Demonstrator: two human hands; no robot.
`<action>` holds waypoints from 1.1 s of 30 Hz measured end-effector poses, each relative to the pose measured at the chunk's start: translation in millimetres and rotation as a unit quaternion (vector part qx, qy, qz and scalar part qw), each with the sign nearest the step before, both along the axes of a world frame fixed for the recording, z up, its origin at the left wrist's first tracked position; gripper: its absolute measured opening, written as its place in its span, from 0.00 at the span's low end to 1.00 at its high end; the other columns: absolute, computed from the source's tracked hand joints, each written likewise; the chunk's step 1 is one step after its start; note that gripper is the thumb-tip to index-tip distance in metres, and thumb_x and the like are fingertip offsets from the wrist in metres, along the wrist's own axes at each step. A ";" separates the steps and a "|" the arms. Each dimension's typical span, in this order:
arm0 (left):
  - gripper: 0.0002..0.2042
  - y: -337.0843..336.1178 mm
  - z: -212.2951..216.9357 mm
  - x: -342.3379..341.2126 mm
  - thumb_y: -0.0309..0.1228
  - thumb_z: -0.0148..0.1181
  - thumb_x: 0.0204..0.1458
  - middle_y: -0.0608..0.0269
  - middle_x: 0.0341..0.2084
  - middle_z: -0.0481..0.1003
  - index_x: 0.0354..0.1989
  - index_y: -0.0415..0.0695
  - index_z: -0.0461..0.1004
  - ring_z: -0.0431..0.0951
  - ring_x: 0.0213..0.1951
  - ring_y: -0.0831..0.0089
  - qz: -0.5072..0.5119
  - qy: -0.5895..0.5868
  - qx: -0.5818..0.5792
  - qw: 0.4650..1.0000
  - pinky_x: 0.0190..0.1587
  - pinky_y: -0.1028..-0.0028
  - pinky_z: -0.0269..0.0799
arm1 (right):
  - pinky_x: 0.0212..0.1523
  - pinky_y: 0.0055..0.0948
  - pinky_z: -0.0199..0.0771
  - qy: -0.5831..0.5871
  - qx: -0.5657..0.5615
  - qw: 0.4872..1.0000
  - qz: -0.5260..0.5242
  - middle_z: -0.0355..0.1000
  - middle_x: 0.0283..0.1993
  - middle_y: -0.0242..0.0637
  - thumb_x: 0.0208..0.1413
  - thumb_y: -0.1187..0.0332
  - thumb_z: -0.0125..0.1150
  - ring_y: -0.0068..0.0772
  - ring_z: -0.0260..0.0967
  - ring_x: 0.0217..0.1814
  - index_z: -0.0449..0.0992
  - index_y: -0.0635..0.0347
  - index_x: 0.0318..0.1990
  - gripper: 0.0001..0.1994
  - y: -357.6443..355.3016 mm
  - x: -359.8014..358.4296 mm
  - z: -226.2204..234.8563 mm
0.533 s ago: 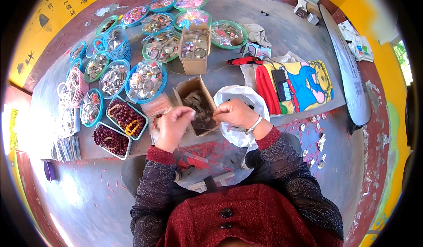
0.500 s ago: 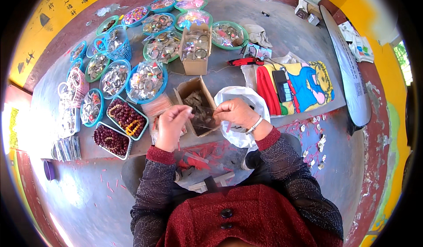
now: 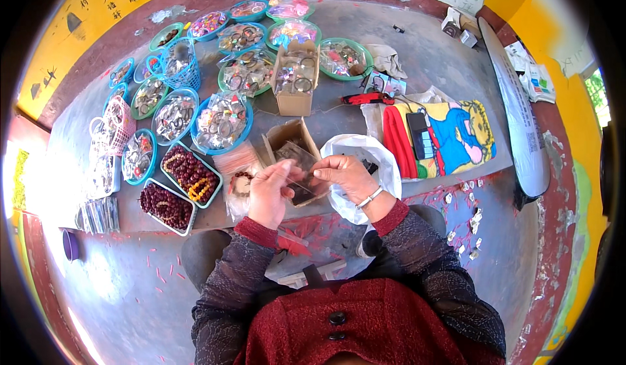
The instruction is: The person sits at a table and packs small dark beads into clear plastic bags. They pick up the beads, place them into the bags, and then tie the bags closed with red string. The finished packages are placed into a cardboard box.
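- A grey slab serves as the work surface, and it is crowded on its left half with round blue and green baskets of small bagged trinkets.
- A bright cartoon-printed cloth is spread to the right, with a dark calculator lying on it.
- A white plastic bag is seen just behind the right hand, partly hidden by it.
- An open cardboard box stands directly behind both hands; a taller box is set further back.
- Two rectangular trays of dark red beads are placed left of the left hand.
- The left hand and right hand are held close together above the slab's near edge, fingers curled and pinched.
- A small clear plastic pouch is gripped between the fingertips of both hands, in front of the open box.
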State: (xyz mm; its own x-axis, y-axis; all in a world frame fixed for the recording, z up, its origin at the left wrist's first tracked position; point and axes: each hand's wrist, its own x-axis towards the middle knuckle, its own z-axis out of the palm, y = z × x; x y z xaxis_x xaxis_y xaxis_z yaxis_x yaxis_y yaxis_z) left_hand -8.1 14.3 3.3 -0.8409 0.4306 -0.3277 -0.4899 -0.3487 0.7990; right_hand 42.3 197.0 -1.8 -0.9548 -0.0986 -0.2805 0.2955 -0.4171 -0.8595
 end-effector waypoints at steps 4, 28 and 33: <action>0.10 -1.6 8.3 -2.0 0.31 0.54 0.53 0.61 0.32 0.76 0.40 0.39 0.72 0.76 0.35 0.75 0.058 -0.054 0.100 0.992 0.24 0.83 0.67 | 0.40 0.21 0.70 0.008 0.037 0.999 0.003 0.74 0.31 0.38 0.48 0.72 0.61 0.26 0.72 0.35 0.74 0.68 0.36 0.10 -1.6 -1.1 -7.2; 0.05 0.7 1.6 2.2 0.23 0.54 0.51 0.64 0.31 0.75 0.36 0.38 0.72 0.75 0.29 0.81 -0.167 0.086 -0.067 0.980 0.23 0.85 0.67 | 0.31 0.22 0.65 0.159 0.392 0.895 0.144 0.70 0.23 0.33 0.44 0.67 0.60 0.20 0.66 0.27 0.73 0.63 0.29 0.09 25.8 3.6 44.0; 0.05 5.4 3.6 4.5 0.24 0.54 0.51 0.61 0.30 0.76 0.34 0.38 0.74 0.77 0.31 0.75 -0.068 0.039 -0.015 0.997 0.21 0.83 0.69 | 0.34 0.19 0.65 0.119 0.262 0.953 0.090 0.73 0.27 0.28 0.47 0.68 0.62 0.16 0.66 0.31 0.76 0.64 0.33 0.09 20.9 1.9 27.8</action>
State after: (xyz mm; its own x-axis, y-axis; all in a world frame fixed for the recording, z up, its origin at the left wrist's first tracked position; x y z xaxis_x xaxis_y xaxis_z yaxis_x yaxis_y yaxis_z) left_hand -3.6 19.7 7.0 -0.7990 0.5332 -0.2779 -0.4671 -0.2595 0.8453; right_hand 44.2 217.8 26.0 -0.9785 -0.1721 -0.1135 0.0922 0.1271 -0.9876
